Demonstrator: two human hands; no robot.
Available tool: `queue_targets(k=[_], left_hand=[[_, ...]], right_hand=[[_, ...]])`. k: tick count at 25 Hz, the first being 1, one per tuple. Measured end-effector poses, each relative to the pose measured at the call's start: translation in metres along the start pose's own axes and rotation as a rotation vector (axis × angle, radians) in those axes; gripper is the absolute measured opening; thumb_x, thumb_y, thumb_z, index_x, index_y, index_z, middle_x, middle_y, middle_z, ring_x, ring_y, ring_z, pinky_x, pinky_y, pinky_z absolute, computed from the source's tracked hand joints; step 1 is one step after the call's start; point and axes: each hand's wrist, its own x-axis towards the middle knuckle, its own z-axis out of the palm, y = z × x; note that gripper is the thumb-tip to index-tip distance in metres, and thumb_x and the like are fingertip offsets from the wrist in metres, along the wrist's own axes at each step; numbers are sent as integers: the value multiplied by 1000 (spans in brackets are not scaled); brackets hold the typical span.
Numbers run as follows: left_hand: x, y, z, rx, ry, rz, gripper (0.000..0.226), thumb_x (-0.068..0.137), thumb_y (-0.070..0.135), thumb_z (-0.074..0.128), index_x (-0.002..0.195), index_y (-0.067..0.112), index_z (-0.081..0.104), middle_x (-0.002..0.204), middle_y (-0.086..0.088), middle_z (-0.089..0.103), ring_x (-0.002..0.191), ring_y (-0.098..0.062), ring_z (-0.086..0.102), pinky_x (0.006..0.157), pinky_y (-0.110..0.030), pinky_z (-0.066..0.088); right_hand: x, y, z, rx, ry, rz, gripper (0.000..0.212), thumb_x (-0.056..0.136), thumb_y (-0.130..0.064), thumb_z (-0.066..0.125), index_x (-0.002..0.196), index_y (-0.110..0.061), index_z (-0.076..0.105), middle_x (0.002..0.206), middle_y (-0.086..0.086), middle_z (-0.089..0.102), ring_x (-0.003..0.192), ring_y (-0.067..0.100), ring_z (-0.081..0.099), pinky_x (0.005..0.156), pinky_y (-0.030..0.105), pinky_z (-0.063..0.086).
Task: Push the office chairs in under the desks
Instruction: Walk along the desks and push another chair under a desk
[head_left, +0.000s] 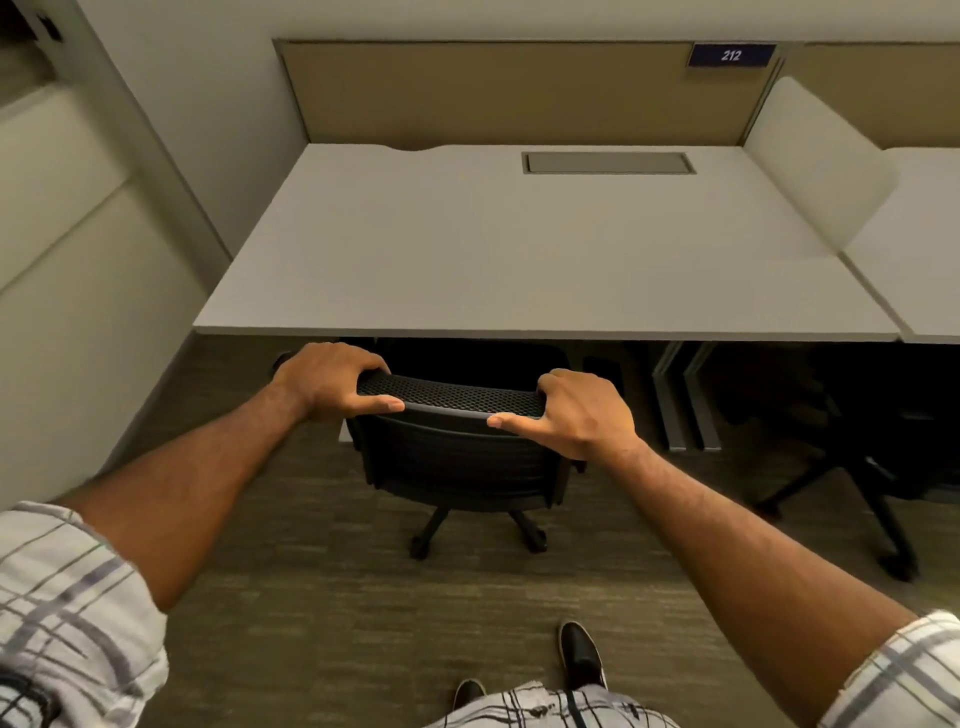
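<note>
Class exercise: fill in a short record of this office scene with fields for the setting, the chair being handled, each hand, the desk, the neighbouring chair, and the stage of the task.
setting: cubicle numbered on sign 212, carpeted floor
chair: black mesh-backed office chair, seat partly under the desk edge, backrest and wheels outside
left hand: grips the left end of the backrest top
right hand: grips the right end of the backrest top
desk: white top with cable hatch
neighbouring chair: black, at the next desk, base sticking out
stage: pushing in, not fully under
</note>
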Motion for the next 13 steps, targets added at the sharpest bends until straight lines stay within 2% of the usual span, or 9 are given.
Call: queue_targets(k=[3,8,13], left_hand=[[10,-3,1,-5,5,15,105,63,105,16,117,32,69,99,16,67,82,-6,56,62,-28,36],[42,-4,2,-11,-2,38,110,64,105,15,120,28,69,103,11,71,86,-10,62,66,-30,44],[81,5,5,28,-2,33,108,65,105,14,121,29,68,105,9,72,87,-12,62,65,-30,41]], right_hand=[[9,5,-1,10,9,26,97,76,-101,16,67,-14,59,64,-1,59,56,17,57,50,32,45],[35,25,-6,39,-68,133,78,82,-93,26,69,-23,58,67,-7,59,62,11,56,60,35,50],[61,62,-3,5,-166,181,86,78,-98,19,72,-26,66,66,-8,65,66,12,61,66,36,51]])
